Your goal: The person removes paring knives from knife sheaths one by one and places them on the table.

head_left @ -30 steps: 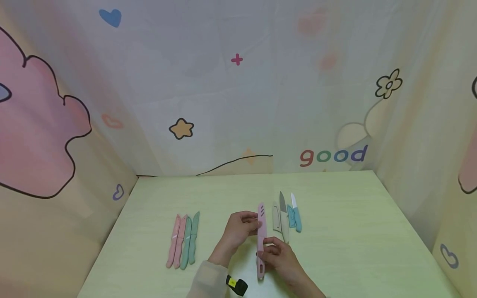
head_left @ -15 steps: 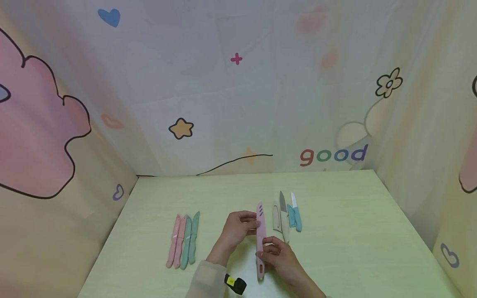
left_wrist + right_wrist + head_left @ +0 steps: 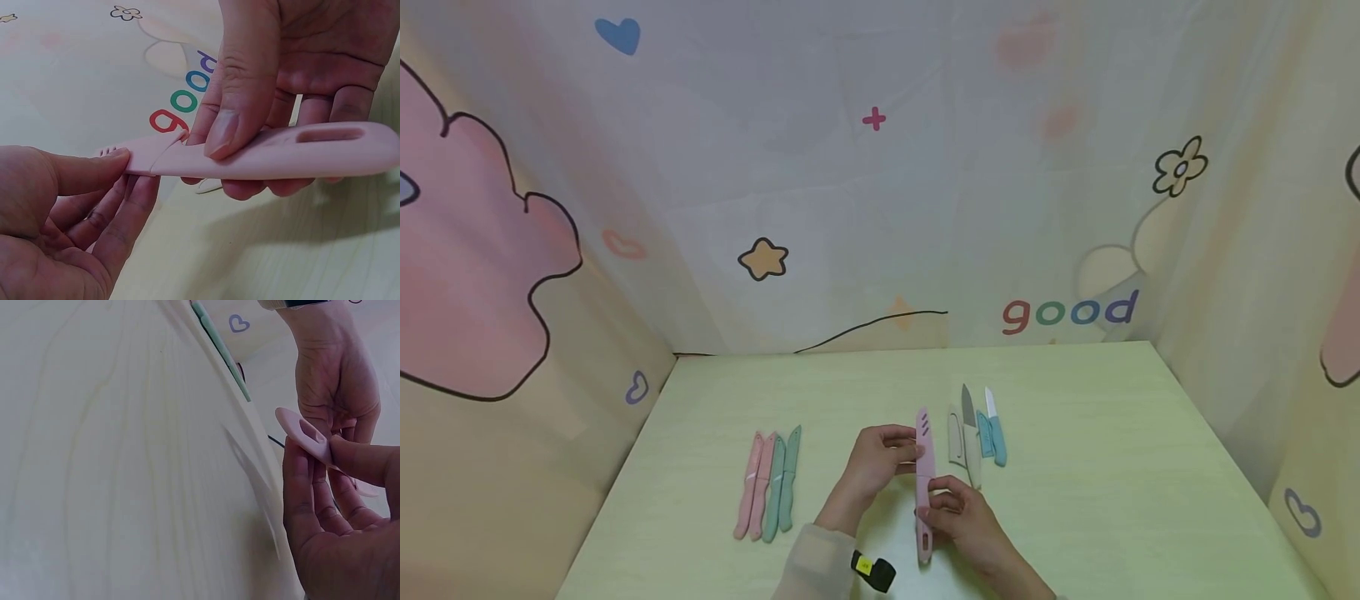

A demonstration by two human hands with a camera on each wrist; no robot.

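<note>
Both hands hold one pink knife (image 3: 924, 487) above the table, its slotted sheath (image 3: 926, 442) pointing away from the person. My left hand (image 3: 880, 458) pinches the sheath between thumb and fingers. The handle (image 3: 269, 153), which has a long hole near its end, is gripped by my right hand (image 3: 964, 521), thumb on top and fingers beneath. In the left wrist view the sheath meets the handle along a slanted seam, and the blade is hidden inside. The right wrist view shows the handle's end (image 3: 300, 432) close up.
To the left lie two pink sheathed knives (image 3: 756, 487) and two green sheathed knives (image 3: 781, 487), side by side. Just right of the hands are a bare cream-handled knife (image 3: 972, 450), its cream sheath (image 3: 956, 437), a bare blue-handled knife (image 3: 997, 437) and its blue sheath (image 3: 985, 435).
</note>
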